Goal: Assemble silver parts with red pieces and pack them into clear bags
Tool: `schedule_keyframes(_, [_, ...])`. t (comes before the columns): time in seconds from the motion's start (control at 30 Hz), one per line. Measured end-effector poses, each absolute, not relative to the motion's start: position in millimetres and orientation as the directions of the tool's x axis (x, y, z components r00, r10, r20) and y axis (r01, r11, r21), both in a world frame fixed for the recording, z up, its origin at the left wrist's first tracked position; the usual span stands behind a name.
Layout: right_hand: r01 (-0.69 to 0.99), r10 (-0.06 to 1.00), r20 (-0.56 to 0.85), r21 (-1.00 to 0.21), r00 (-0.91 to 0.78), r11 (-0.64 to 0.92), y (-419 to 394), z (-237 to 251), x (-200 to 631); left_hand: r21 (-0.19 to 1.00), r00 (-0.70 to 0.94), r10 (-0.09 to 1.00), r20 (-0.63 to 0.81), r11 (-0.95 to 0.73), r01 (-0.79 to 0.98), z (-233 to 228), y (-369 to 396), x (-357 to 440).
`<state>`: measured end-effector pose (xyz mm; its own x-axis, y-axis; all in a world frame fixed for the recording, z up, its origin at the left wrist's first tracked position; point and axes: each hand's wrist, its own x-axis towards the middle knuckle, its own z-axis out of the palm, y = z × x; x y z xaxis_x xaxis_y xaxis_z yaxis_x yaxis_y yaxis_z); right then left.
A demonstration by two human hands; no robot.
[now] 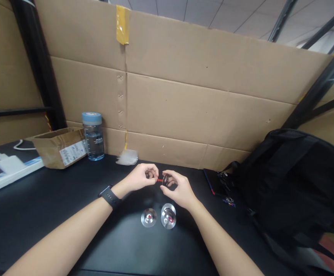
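Over the middle of the black table, my right hand (178,188) grips a small round metal finger cymbal (165,180) by its rim, tilted on edge. A short red cord (160,180) runs from the cymbal's middle to my left hand (144,177), whose thumb and fingers pinch its end. Below my hands lie more shiny domed cymbals with red at their centres. One cymbal (149,217) rests alone at left. Beside it, another cymbal (168,219) partly covers a further cymbal (168,207).
A black backpack (293,180) fills the right side, with keys (229,201) nearby. At back left stand a water bottle (94,138), an open brown box (60,149) and a white power strip (14,176). Crumpled clear plastic (127,157) lies against the cardboard wall (178,115).
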<state>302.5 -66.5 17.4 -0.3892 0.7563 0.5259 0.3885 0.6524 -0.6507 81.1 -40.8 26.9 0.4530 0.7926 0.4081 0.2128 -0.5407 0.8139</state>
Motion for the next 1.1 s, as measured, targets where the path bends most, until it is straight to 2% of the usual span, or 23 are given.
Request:
schedule_keyframes(0.17, [0.429,0.775,0.527,-0.646,-0.348,0.631,-55,17,316,0.761,0.399,0.819,0.413,-0.551,0.343,30,-34,68])
schedule_keyframes(0.3, [0.54,0.797,0.561,-0.61,-0.223,0.58,-39,11,334,0.618,0.307,0.826,0.473,-0.56,0.553,29,-22,48])
schedule_keyframes(0.37, [0.594,0.806,0.564,-0.589,-0.183,0.547,-31,9,343,0.562,0.313,0.819,0.482,-0.562,0.607,27,-14,36])
schedule_keyframes(0.57, [0.729,0.861,0.492,-0.539,-0.134,0.421,-16,3,362,0.533,0.432,0.829,0.356,-0.56,0.635,20,-4,15])
schedule_keyframes(0.73, [0.766,0.88,0.439,-0.499,-0.18,0.405,-9,-6,370,0.533,0.479,0.826,0.297,-0.559,0.635,18,-4,15])
schedule_keyframes(1.1, [0.753,0.898,0.375,-0.517,-0.229,0.408,-3,-16,374,0.489,0.48,0.81,0.337,-0.586,0.646,17,-3,15])
